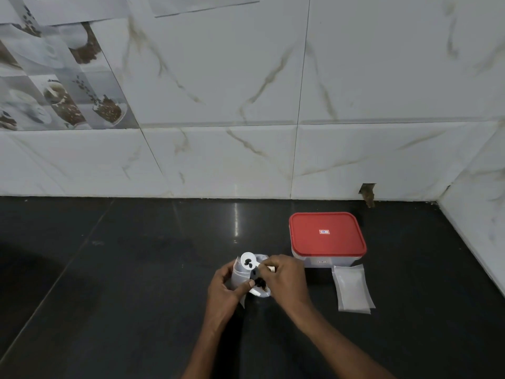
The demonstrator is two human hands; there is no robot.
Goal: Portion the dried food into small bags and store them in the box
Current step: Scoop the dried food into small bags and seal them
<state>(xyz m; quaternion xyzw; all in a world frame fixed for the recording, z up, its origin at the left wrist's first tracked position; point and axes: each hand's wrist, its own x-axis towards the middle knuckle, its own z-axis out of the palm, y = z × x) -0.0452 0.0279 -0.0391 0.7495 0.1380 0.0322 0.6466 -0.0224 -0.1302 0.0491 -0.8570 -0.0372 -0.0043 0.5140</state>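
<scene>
Two bare forearms reach in from the bottom edge over a dark, polished stone counter [131,283] and meet at its middle. The left hand [225,287] has its fingers curled round a small bag [240,275] of thin, clear, slightly milky plastic, held upright with its mouth upward and the thumb pressed to its front. Just beside it, the right hand [287,277] pinches the handle of a white plastic spoon [248,260], whose round, shallow bowl sits at the bag's mouth and carries a few dark, shrivelled pieces. More of the dried food [260,283], black and lumpy, lies between the two hands above a white rim; what kind of holder that rim belongs to cannot be told. To the right, apart from the hands, a flat stack of bags [352,289] lies on the counter: rectangular, translucent and a little crinkled at the corners. Just behind the stack stands the box [321,260], a translucent rounded rectangle closed by a smooth red lid [326,236] with a small label at its centre. Behind the counter rises a wall of glossy white tiles [246,105] with tan marble veining, with a ragged notch [367,192] near its foot, and at far left are picture tiles [54,83] printed with cups and coffee beans.
</scene>
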